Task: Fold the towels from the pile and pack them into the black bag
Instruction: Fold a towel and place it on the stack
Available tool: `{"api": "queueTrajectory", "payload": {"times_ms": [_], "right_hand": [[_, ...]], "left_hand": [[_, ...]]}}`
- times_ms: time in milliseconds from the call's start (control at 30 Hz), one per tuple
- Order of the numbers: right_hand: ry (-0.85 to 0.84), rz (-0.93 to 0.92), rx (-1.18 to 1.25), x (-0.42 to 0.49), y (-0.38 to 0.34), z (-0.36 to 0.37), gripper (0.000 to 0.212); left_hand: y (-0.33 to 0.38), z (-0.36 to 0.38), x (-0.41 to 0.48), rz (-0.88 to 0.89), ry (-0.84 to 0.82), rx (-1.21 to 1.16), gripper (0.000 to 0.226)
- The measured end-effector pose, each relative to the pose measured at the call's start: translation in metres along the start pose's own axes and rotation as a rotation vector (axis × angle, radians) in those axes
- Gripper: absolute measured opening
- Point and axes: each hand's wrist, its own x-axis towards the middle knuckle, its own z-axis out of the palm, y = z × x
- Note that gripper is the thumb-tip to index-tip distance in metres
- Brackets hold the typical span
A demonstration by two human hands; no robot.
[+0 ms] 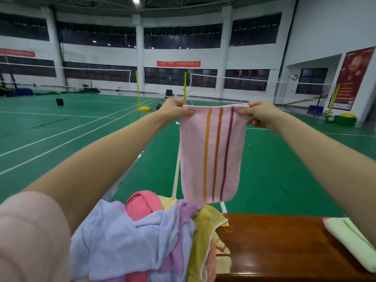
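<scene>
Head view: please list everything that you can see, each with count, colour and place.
striped towel: 1, pink with three stripes, held up in the air
towel pile: 1, blue, pink, purple, yellow, on table, bottom centre
folded towel: 1, light green, table's right end
table: 1, brown wood, bottom right
net posts: several, yellow, on green court
hands: left hand and right hand, each pinching a top corner

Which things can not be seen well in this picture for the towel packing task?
- Black bag: not in the head view at all.
- Towel pile: lower part cut off by the bottom edge.
- Green towel: cut off by the right edge.
- Pink striped towel: layers hidden behind its front face; the left hand and right hand cover its corners.
</scene>
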Motion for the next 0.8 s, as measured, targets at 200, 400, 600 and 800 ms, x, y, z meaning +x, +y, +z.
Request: {"api": "queueTrajectory", "payload": {"times_ms": [200, 400, 600, 800], "right_hand": [[0.041, 0.08, 0.22, 0.029, 0.036, -0.022, 0.033], [0.196, -0.017, 0.273, 0.045, 0.073, -0.043, 0.026], [0.176, -0.155, 0.405, 0.017, 0.074, -0.05, 0.013], [0.127, -0.036, 0.356, -0.056, 0.114, -0.036, 0.023]], "left_hand": [[-0.002, 0.045, 0.036, -0.146, -0.128, -0.223, 0.008], [0.006, 0.09, 0.06, 0.041, -0.002, -0.302, 0.021], [0.011, 0.088, 0.038, 0.171, 0.019, -0.264, 0.028], [-0.033, 0.106, -0.041, 0.034, -0.192, -0.311, 0.023]]}}
